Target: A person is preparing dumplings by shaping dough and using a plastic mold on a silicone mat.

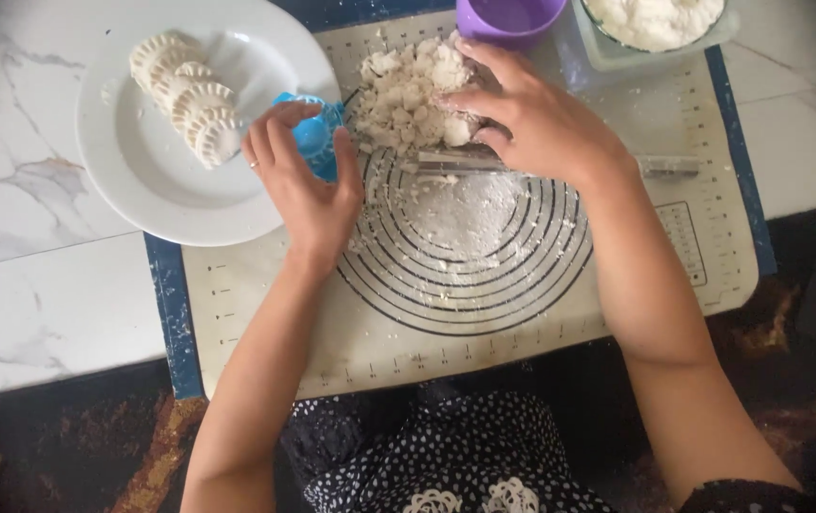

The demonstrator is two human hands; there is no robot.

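Head view. Your mat (pixel 265 313) lies on a white marbled top (pixel 37 285), printed with dark concentric rings and ruler marks, its blue border showing at the left and right edges. A white plate (pixel 142 180) overlaps the mat's upper left corner. On the plate sits a row of pale stamped rounds (pixel 194 109), ridged at the rims, leaning one on another. At the top edge stand a purple cup (pixel 508 17) and, right of it, a clear bowl (pixel 655 21) holding white dough. A flat metal scraper (pixel 669 165) lies across the mat under your right wrist, its far end showing to the right. Loose flour and crumbs dust the rings below it.

The dough pile (pixel 408 90) sits at the upper middle of the mat, just below the cup. It looks dry and broken: white chunks and crumbs, not one smooth mass.

Your right hand (pixel 541 119) rests on the pile's right side, fingers curled around a chunk (pixel 455 130) at its near edge; grip looks loose. Your left hand (pixel 298 176) holds a blue mould (pixel 317 133) between thumb and fingers, just left of the pile and touching the plate's rim. A ring shows on one left finger. The mould's inside is hidden by your fingers.
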